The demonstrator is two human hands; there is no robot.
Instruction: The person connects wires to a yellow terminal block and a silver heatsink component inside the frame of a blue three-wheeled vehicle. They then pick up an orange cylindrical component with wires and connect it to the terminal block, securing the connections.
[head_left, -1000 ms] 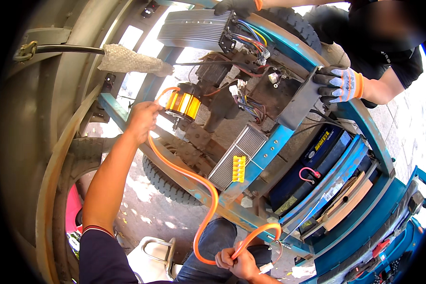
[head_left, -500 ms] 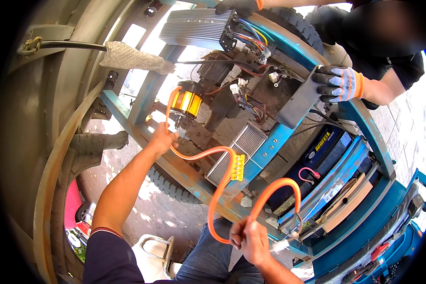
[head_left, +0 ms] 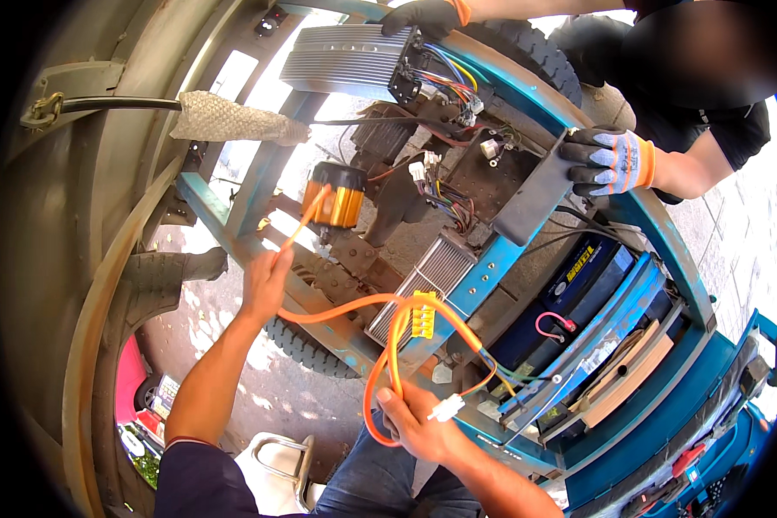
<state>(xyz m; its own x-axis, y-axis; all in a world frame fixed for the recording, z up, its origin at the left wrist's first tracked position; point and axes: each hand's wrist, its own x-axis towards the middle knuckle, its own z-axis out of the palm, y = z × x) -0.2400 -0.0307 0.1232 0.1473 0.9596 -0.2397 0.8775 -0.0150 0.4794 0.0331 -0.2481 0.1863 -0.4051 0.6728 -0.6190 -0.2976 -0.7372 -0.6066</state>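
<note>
Left hand [head_left: 268,281], grip clamped on orange cable [head_left: 341,307] at nine o'clock; right hand [head_left: 420,423], grip clamped round its loop at six, apparently to hold slack above teal frame [head_left: 485,283].

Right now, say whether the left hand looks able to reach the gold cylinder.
Likely yes: the left hand looks close to the gold cylinder; only the orange cable it holds crosses in front.

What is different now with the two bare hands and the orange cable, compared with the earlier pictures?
The left hand moved down, nearer the body; the right hand moved up. The cable now loops over itself, its white connector higher. Nothing was let go: both hands hold the cable. The motor and the co-worker's gloved hand on the black plate stayed.
</note>
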